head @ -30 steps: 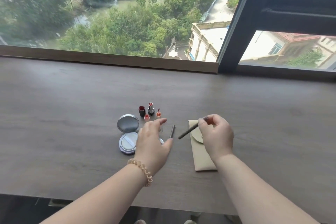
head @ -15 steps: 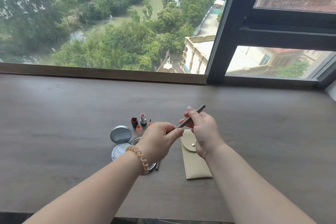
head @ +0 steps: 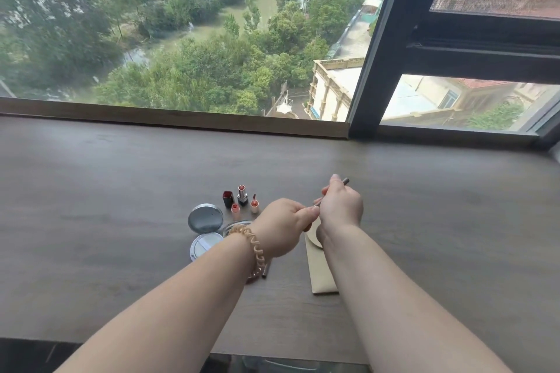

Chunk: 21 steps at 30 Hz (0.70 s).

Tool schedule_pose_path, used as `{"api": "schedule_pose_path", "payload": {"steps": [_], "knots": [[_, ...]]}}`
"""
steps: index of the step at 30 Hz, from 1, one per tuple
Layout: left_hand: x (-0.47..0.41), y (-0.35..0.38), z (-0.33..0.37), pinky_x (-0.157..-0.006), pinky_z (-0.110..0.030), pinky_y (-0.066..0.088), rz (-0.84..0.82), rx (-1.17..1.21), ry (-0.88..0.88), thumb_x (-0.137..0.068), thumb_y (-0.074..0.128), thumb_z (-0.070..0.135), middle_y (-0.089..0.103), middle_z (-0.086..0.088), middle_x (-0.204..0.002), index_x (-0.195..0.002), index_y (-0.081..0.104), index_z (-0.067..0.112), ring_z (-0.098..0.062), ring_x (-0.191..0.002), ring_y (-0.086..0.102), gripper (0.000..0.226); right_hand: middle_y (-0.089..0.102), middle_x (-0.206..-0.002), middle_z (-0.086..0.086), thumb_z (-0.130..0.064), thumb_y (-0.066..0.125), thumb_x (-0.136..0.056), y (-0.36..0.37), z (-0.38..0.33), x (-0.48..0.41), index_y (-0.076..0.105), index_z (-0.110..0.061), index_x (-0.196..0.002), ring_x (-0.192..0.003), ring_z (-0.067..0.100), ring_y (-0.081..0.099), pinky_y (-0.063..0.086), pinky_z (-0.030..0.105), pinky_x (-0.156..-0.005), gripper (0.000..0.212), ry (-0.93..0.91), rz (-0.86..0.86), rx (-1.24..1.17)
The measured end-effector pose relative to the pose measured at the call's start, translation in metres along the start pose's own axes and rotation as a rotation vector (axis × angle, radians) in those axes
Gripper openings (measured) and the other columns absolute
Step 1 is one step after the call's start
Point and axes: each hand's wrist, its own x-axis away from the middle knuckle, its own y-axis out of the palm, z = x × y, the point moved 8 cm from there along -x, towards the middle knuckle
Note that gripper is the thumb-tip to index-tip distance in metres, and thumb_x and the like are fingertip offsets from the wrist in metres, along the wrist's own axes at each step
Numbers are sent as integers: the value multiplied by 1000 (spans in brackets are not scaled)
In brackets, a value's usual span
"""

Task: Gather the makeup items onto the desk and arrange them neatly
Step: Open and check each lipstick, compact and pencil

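Note:
Above the desk (head: 121,206), my right hand (head: 341,209) grips a thin dark makeup pencil (head: 345,181); its far tip sticks out past my fingers. My left hand (head: 281,225) pinches the pencil's near end. An open silver compact (head: 204,218) lies left of my left wrist, its white cushion half (head: 203,247) nearer me. Behind it stand a dark red lipstick cap (head: 228,198), an open lipstick (head: 242,194) and two small pink items (head: 254,206). A beige pouch (head: 319,269) lies under my right forearm. Another dark pencil (head: 266,270) lies by my left wrist.
A wooden sill (head: 181,118) and a large window close off the desk's far side, with a black window frame (head: 372,54) at the right. The desk's near edge (head: 272,354) runs just below my forearms.
My left hand left the desk and came up to the pencil's near end. My right hand raised the pencil off the pouch and tilted it away. The camera tilted up.

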Motion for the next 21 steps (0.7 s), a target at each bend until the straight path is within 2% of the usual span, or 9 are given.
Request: {"api": "schedule_pose_path", "payload": {"steps": [3,6,8,10,13,16,18,19,21], "knots": [[0,-4,4,-56,-29,29,-3,66,8,-95,48,34,37,-4,-54,-51,38,18,-22,-57,36,47,52,-57,8,-29,43,-94,-8,-3,-8,49,-9,-64,-53,25,48,38,29,-56,37,57,69,-12],[26,-14,-18,-54,-27,30,-37,125,13,-90,49,43,41,3,-46,-46,40,20,-19,-51,37,50,50,-88,4,-24,36,-96,-80,-25,-49,47,-14,-90,-67,25,46,39,23,-46,16,93,317,64],[47,-34,-54,-54,-29,27,41,183,-78,-93,50,39,37,5,-45,-48,39,19,-17,-51,33,50,51,-89,0,-28,39,-94,-139,-42,-78,49,-16,-81,-61,21,47,44,25,-44,21,71,467,-21],[49,-47,-82,-55,-30,27,130,211,-179,-92,53,35,37,7,-45,-48,43,19,-16,-51,33,48,53,-72,-2,-39,42,-91,-163,-41,-94,47,-16,-61,-60,20,50,44,27,-57,38,56,530,-92],[31,-27,-91,-60,-29,39,81,40,-236,-95,47,21,46,4,-59,-55,49,24,-13,-58,43,41,49,-62,-3,-47,43,-93,-136,-15,-87,53,-17,-58,-57,20,44,35,27,-55,46,-29,410,68],[11,2,-90,-63,-20,41,23,-29,-297,-90,48,12,51,7,-69,-60,51,27,-10,-67,48,34,54,-66,-5,-38,51,-95,-81,15,-63,65,-17,-78,-58,12,46,37,29,-60,30,-211,104,153],[2,13,-98,-59,-25,41,19,-26,-340,-86,54,18,56,-1,-69,-61,56,19,-19,-68,51,24,65,-76,-3,-30,58,-92,-46,37,-49,65,-24,-82,-73,14,57,44,32,-74,13,-314,-136,271],[-2,17,-100,-58,-26,41,25,-38,-357,-84,57,20,59,-6,-71,-64,58,14,-22,-66,51,21,68,-83,-5,-27,60,-90,-32,47,-39,66,-28,-85,-84,15,59,44,34,-81,8,-411,-225,432],[-9,27,-106,-61,-27,43,10,-85,-375,-86,58,24,66,-12,-79,-73,62,9,-23,-65,52,20,67,-94,-10,-28,61,-86,-17,65,-19,68,-33,-98,-100,15,53,37,35,-89,15,-645,-286,800]]}}
